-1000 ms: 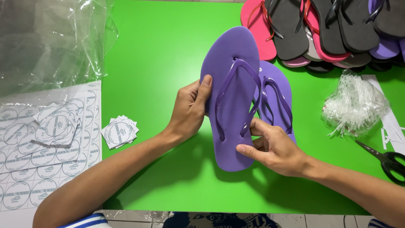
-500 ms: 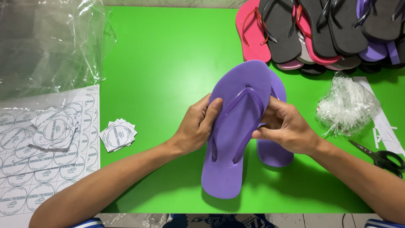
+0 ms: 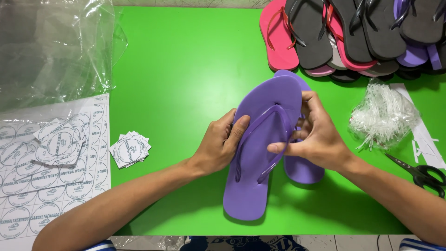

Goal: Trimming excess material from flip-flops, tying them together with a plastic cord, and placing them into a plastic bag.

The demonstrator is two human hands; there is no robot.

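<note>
A purple flip-flop [image 3: 260,158] is held tilted over the green table [image 3: 176,69], sole side toward me with its strap showing. My left hand [image 3: 220,144] grips its left edge, thumb on the strap. My right hand [image 3: 313,132] holds the right edge, fingers pinching the strap near the toe. A second purple flip-flop [image 3: 304,169] lies beneath and behind the first, mostly hidden by it and by my right hand.
A pile of black, pink and purple flip-flops [image 3: 353,32] sits at the back right. A bundle of clear plastic ties [image 3: 383,114] and black scissors [image 3: 425,174] lie at right. Cut round labels [image 3: 130,148], a label sheet [image 3: 46,186] and clear plastic bags [image 3: 51,46] are at left.
Both flip-flops came down toward the table and closer to me. My right hand moved from the lower edge up to the strap near the toe. The top flip-flop now covers the other one.
</note>
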